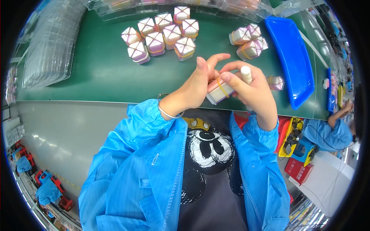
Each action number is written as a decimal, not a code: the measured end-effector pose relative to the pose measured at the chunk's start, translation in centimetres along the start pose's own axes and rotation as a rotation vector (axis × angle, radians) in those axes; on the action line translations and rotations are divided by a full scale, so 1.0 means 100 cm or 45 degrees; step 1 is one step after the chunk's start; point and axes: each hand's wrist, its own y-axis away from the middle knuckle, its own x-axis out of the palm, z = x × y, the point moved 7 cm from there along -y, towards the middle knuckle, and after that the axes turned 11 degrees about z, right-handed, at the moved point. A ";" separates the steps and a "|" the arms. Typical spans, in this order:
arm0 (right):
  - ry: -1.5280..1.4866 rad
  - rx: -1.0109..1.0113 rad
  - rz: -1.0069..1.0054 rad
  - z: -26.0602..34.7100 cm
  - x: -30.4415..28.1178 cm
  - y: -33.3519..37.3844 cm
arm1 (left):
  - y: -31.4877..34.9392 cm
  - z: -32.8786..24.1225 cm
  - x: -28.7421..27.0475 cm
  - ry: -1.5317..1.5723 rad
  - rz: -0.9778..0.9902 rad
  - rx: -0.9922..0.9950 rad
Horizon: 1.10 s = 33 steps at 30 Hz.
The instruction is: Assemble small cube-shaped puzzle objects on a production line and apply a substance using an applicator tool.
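Observation:
A small bundle of cartons with white and purple sides (222, 91), circled by a yellow rubber band, is tilted between my hands above the table's near edge. My right hand (250, 86) grips it, thumb pressed near the band. A white capped, pen-like cylinder (246, 74) sticks up among that hand's fingers. My left hand (194, 84) is beside the bundle's left end, thumb raised and index finger stretched out; its other fingers are partly hidden behind the bundle. Another banded bundle (275, 82) lies just right of my right hand.
Several banded bundles (155, 43) stand on the green table (102, 73), with a smaller group (248, 40) at back right. Stacked clear plastic trays (52, 42) are at left, a blue tray (291, 61) at right. A co-worker's blue sleeve (327, 133) shows far right.

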 end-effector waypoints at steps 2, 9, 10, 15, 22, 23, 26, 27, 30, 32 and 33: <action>-0.052 0.017 0.010 -0.007 -0.007 0.002 | -0.001 -0.004 0.001 -0.032 0.000 0.005; -0.056 -0.234 -0.292 -0.014 -0.058 0.060 | 0.000 -0.016 -0.011 -0.257 -0.339 0.337; -0.002 -0.260 -0.323 -0.014 -0.061 0.064 | -0.001 -0.022 -0.011 -0.411 -0.369 0.380; 0.675 -0.281 -0.464 -0.006 -0.072 0.077 | -0.020 -0.056 0.010 -1.179 -0.418 0.452; 0.920 -0.328 -0.814 0.004 -0.076 0.075 | -0.057 -0.054 0.020 -1.579 -0.512 0.441; 0.856 -0.380 -0.899 0.012 -0.081 0.079 | -0.060 -0.052 0.019 -1.581 -0.521 0.437; 0.197 -0.698 -1.004 0.031 -0.082 0.090 | -0.060 -0.054 0.019 -1.596 -0.586 0.560; 0.083 -0.832 -0.971 0.037 -0.082 0.089 | -0.058 -0.054 0.019 -1.619 -0.606 0.573; -0.108 -1.145 -0.838 0.054 -0.080 0.087 | -0.053 -0.059 0.024 -1.631 -0.611 0.635; -0.220 -1.272 -0.757 0.059 -0.080 0.082 | -0.034 -0.063 0.028 -1.600 -0.588 0.670; -0.286 -1.316 -0.715 0.062 -0.080 0.080 | -0.025 -0.062 0.028 -1.550 -0.547 0.622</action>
